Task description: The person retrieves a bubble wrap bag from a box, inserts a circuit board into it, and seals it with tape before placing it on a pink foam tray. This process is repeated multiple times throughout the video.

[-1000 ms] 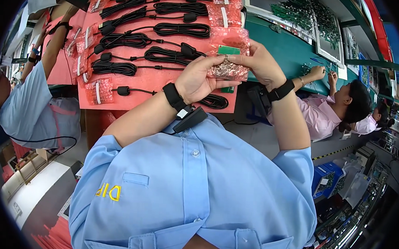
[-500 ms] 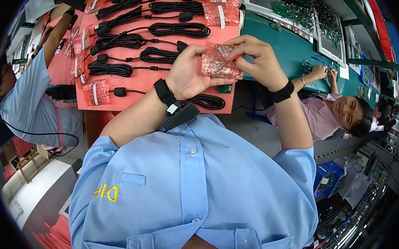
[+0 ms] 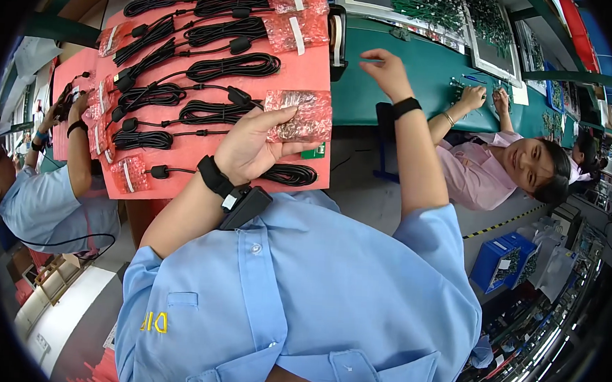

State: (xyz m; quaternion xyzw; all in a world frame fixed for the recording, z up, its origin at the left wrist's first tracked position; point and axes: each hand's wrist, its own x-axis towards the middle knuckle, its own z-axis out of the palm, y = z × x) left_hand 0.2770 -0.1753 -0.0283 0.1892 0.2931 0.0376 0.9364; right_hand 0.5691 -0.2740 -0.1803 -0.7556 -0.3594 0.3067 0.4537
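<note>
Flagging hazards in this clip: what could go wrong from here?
The left hand alone pinches the pink bubble-wrap pouch by one end, so it might slip. The right hand hovers open above the green bench, close to the coiled black cables, and could snag one.

Coiled black cables (image 3: 233, 66) were laid in rows on a red mat (image 3: 313, 60) at eleven o'clock; blue bins (image 3: 506, 260) were seen at four o'clock.
</note>
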